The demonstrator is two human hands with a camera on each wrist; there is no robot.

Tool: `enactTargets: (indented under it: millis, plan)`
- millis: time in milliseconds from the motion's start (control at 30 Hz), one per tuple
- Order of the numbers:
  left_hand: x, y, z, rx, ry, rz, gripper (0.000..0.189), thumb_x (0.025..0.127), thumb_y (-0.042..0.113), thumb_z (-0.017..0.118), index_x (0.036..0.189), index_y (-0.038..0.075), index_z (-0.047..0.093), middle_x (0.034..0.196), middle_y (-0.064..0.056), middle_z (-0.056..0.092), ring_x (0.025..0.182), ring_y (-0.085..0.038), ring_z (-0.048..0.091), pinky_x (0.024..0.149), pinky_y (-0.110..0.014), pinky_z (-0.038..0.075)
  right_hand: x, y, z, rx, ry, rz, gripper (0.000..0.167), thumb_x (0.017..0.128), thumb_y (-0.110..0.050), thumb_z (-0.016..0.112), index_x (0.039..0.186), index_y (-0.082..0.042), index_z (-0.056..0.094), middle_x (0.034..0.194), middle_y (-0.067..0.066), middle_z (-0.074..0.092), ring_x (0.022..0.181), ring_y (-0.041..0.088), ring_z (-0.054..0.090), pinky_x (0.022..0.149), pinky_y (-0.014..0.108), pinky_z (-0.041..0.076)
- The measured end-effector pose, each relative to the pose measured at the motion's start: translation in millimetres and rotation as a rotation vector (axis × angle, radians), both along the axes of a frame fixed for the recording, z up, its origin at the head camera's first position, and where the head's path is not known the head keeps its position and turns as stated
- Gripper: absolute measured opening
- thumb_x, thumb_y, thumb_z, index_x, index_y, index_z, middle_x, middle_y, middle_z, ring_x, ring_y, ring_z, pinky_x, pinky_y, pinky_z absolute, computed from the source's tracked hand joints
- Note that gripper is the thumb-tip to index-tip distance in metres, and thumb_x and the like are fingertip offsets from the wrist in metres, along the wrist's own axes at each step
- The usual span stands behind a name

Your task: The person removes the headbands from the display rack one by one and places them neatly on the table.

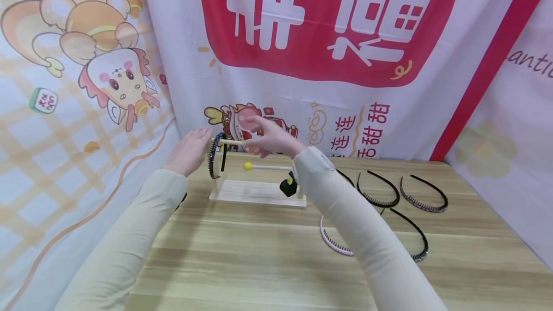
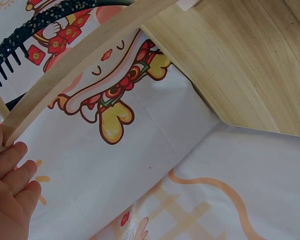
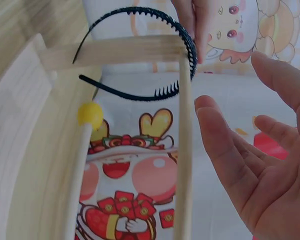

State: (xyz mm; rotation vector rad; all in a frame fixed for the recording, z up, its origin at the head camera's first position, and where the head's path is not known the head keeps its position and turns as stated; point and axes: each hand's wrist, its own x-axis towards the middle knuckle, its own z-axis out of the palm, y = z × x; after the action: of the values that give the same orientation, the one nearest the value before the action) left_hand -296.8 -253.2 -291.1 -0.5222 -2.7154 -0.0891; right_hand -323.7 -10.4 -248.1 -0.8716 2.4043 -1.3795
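A black headband (image 1: pixel 211 160) with comb teeth and a speckled, sparkly band hangs on the upper rod (image 1: pixel 232 142) of a small wooden rack, at its left end. My left hand (image 1: pixel 190 150) is beside that end; in the left wrist view its fingertips touch the tip of the wooden upright (image 2: pixel 65 82), next to the headband (image 2: pixel 20 37). My right hand (image 1: pixel 274 138) is by the upper rod, and in the right wrist view its spread fingers (image 3: pixel 220 140) hold nothing. Below runs a lower rod ending in a yellow ball (image 1: pixel 247 166).
Several headbands lie on the wooden table at the right, among them a black one (image 1: pixel 380 203), a patterned one (image 1: pixel 425 207) and a pinkish one (image 1: pixel 334 246). A dark item (image 1: pixel 288 186) hangs near the rack's right end. Printed cloth (image 1: pixel 259 80) stands behind.
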Motion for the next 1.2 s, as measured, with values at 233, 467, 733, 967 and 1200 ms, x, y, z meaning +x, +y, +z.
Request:
enactTargets:
  millis: [233,467,733,967,1200]
  plan:
    - [0.9,-0.2,1.1,-0.012,-0.003,0.008,0.047,0.09,-0.004,0.048,0.134,-0.012,0.034,0.134,-0.03,0.039,0.125,-0.043,0.034,0.109,-0.048,0.019,2.2,-25.7,-11.9,-0.03,-0.027,0.016,0.07,0.083,-0.022,0.07,0.142,-0.022,0.032,0.137,0.014,0.04,0.08,0.027,0.063,0.063,0.035,0.057]
    - [2.2,0.4,2.3,0.0,-0.017,0.013,0.049,0.089,-0.005,0.05,0.135,-0.012,0.033,0.134,-0.03,0.038,0.126,-0.043,0.032,0.109,-0.049,0.018,1.1,-45.0,-21.1,-0.097,-0.049,-0.002,0.068,0.084,-0.018,0.07,0.141,-0.02,0.034,0.131,0.018,0.044,0.088,0.032,0.063,0.06,0.035,0.058]
    - [1.7,0.6,1.2,0.0,-0.013,0.01,0.047,0.09,-0.005,0.048,0.135,-0.012,0.034,0.134,-0.03,0.038,0.126,-0.043,0.033,0.109,-0.049,0.018,1.8,-59.1,-26.1,-0.111,-0.084,-0.008,0.064,0.084,-0.015,0.068,0.14,-0.019,0.036,0.135,0.02,0.041,0.088,0.032,0.063,0.062,0.037,0.058]
    - [3.0,2.1,1.7,-0.009,-0.025,0.017,0.049,0.09,-0.005,0.048,0.136,-0.011,0.032,0.136,-0.029,0.037,0.126,-0.042,0.031,0.11,-0.049,0.017,-1.8,-66.9,-33.7,-0.103,-0.105,0.0,0.061,0.086,-0.017,0.066,0.139,-0.019,0.037,0.138,0.016,0.04,0.078,0.021,0.063,0.062,0.036,0.058]
    - [4.0,1.1,2.0,-0.01,-0.024,0.017,0.05,0.089,-0.005,0.049,0.136,-0.012,0.032,0.136,-0.029,0.036,0.127,-0.043,0.031,0.11,-0.049,0.017,4.0,-70.3,-34.4,-0.064,-0.07,0.0,0.052,0.09,-0.016,0.062,0.138,-0.018,0.042,0.138,0.009,0.042,0.078,0.02,0.062,0.063,0.034,0.058]
